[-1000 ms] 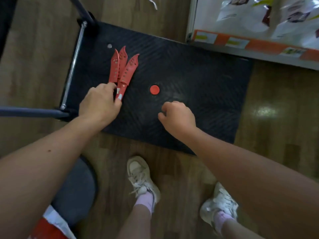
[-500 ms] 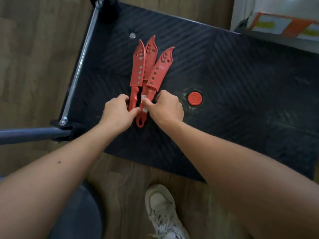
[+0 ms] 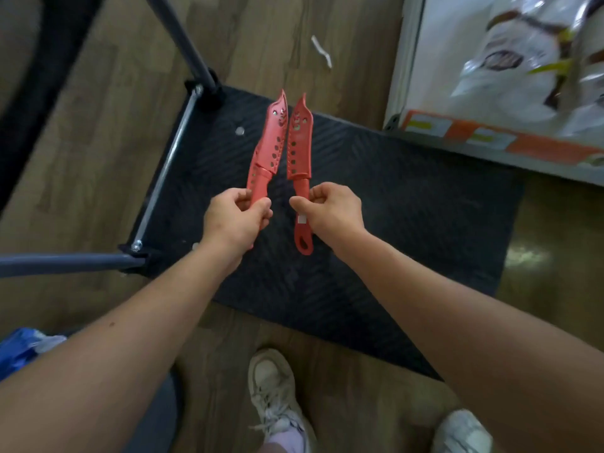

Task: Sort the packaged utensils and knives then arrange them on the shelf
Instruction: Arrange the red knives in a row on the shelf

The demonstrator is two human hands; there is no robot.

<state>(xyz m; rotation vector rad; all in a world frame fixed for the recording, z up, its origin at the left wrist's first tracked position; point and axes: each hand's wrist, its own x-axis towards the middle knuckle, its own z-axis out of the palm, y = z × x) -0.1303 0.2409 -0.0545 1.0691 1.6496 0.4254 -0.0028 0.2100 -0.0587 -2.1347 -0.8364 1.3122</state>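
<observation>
holding red sheathed knives above the black cart deck (image 3: pixel 408 207): my left hand (image 3: pixel 233 220) has its fingers curled round the handles of what look like two stacked knives (image 3: pixel 273 138), and my right hand (image 3: pixel 330 210) pinches the handle of a single knife (image 3: pixel 302 158). the sheath tips lean toward each other, nearly touching. the shelf (image 3: pixel 490 138) with orange labels stands just beyond the cart, on the wooden floor (image 3: pixel 98 125).

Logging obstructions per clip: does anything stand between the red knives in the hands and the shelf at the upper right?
Nothing visible does. The left hand and right hand each grip red sheathed knives above the black cart deck; only bare deck lies toward the shelf, whose board holds wrapped packages.
</observation>
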